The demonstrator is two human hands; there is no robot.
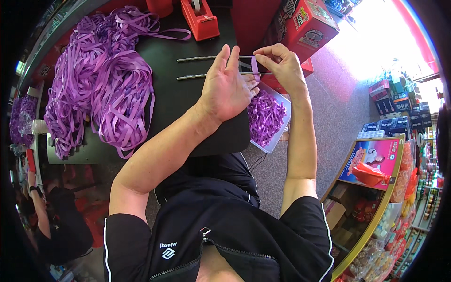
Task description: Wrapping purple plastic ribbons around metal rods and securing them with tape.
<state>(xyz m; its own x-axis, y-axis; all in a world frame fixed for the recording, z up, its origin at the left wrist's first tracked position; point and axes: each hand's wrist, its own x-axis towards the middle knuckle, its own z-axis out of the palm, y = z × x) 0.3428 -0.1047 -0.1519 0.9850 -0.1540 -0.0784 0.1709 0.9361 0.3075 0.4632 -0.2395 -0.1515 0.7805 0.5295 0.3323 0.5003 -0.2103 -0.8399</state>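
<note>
Two slim, twisted metal rods (191, 76) lie side by side, reaching out past the right edge of the dark table. Around their right part runs a short loop of purple ribbon (255, 66). My right hand (285, 69) pinches the ribbon's upper end between thumb and fingers, by the farther rod. Palm up, my left hand (226, 91) lies over the nearer rod with two fingers stretched away from me. Its other fingertips are close to the ribbon's lower end; whether they touch it I cannot tell. Below sits a white bin (268, 149) holding many short purple ribbon pieces (266, 115).
A large heap of purple ribbon (101, 80) covers the table's left side. Beyond the rods stands a red tape dispenser (201, 21). Red boxes (307, 26) are stacked at the far right. A display case (371, 164) stands right; another person's arm (40, 207) shows lower left.
</note>
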